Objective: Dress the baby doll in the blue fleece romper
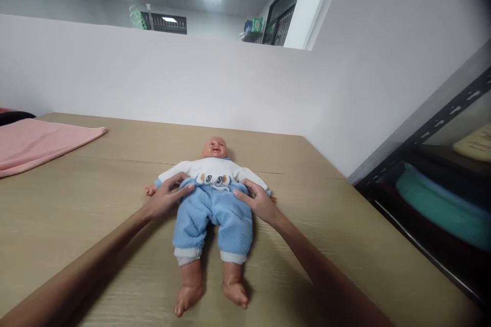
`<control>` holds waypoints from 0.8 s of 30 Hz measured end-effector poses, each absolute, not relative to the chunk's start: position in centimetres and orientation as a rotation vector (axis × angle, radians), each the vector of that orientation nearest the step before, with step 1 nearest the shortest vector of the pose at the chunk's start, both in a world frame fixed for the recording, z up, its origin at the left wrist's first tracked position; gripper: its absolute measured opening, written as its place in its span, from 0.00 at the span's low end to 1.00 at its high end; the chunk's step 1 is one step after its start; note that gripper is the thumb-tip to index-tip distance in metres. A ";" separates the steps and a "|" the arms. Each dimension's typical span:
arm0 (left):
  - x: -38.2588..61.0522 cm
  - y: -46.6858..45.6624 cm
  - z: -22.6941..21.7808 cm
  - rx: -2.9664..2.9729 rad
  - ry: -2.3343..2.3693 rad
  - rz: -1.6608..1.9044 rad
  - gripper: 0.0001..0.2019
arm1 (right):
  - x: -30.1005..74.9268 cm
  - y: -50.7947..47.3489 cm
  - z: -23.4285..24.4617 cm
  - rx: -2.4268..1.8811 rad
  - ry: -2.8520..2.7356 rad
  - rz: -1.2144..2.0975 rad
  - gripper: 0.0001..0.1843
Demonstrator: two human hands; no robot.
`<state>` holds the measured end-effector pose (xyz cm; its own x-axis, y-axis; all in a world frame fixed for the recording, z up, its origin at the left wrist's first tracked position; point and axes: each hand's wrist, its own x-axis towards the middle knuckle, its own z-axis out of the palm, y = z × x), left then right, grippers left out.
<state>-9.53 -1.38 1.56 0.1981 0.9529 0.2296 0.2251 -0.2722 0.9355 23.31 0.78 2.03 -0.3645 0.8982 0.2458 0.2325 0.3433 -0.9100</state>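
Observation:
A baby doll (215, 148) lies on its back on the table, head at the far side and bare feet towards me. It wears a white top (209, 167) with a cartoon face and fluffy blue trousers (215, 209) with white cuffs. At the left side of the waistband, my left hand (169, 196) pinches the blue fabric between thumb and fingers. My right hand (261, 202) grips the waistband's other side the same way. The trousers reach up over the lower edge of the top. Some fingertips are hidden behind the cloth.
A pink cloth (42, 143) lies on the wooden table (115, 179) at the far left, with a dark item behind it. White walls (172, 76) border the table at the back and right. A black metal shelf (433, 130) at the right holds a teal item (441, 209).

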 end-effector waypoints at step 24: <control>-6.2 1.9 -1.8 1.084 1.087 1.354 0.32 | 23.2 4.3 -3.3 -1.128 -1.254 1.274 0.38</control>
<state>-6.21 1.88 -1.78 -0.0497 0.9980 0.0387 -0.1778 -0.0470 0.9829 23.15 4.33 -3.32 -0.0846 0.9962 0.0203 -0.0359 0.0173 -0.9992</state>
